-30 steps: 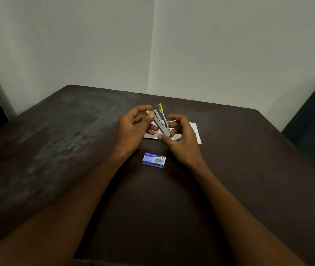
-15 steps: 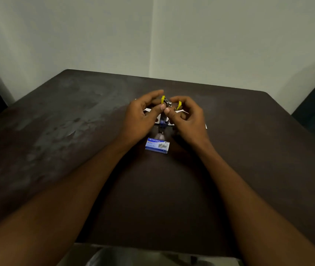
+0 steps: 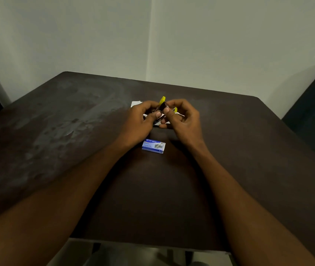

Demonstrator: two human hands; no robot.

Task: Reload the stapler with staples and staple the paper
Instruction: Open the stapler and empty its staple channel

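A small metal stapler with yellow ends is held above the table, hinged open. My left hand grips it from the left and my right hand from the right, both thumbs pressed on its middle. A blue and white staple box lies shut on the dark table, just in front of my hands. White paper lies under and behind my hands, mostly hidden. Whether staples are in the stapler cannot be seen.
The dark brown table has a scuffed, pale patch on its left half. A light wall rises behind it. A dark chair stands at the right edge. The near table edge runs under my forearms.
The stapler has tipped from a steep tilt to being gripped by both thumbs at its middle. The camera moved, so hands and box shifted in the view.
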